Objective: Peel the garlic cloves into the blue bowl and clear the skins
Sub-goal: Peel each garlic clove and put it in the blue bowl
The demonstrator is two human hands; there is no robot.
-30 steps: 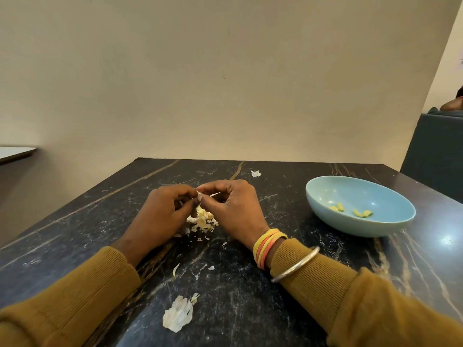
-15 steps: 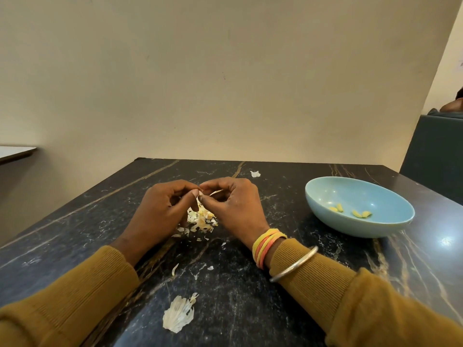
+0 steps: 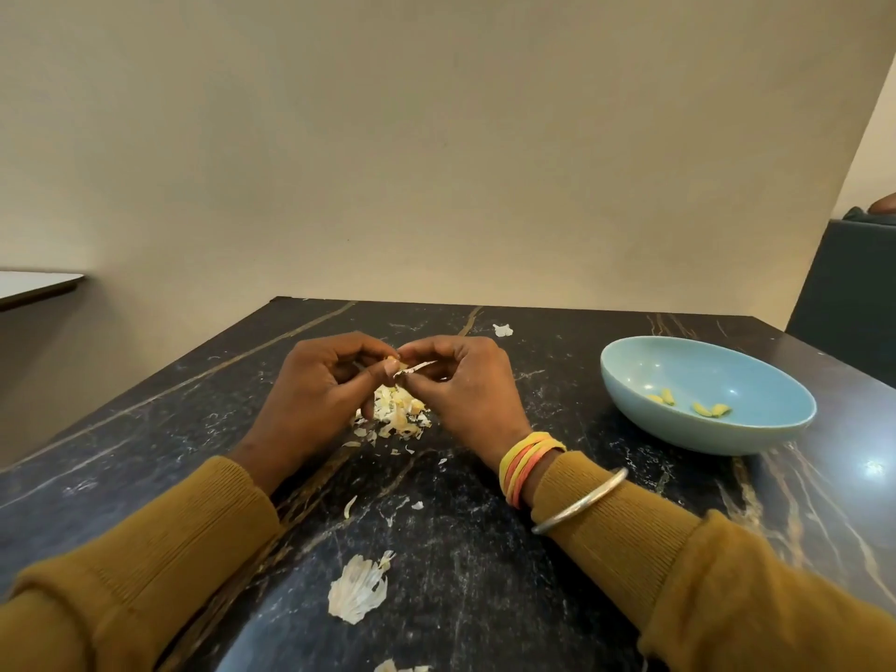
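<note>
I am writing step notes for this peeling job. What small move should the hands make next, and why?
Probably the right hand should pull the loose skin strip away from the clove that the left hand pinches, letting it fall on the skin pile below: the strip sticks out sideways, partly free.

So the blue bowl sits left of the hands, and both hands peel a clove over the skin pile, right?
No: the head view shows the blue bowl to the right of the left hand and right hand, which do peel a clove over the skin pile.
</note>
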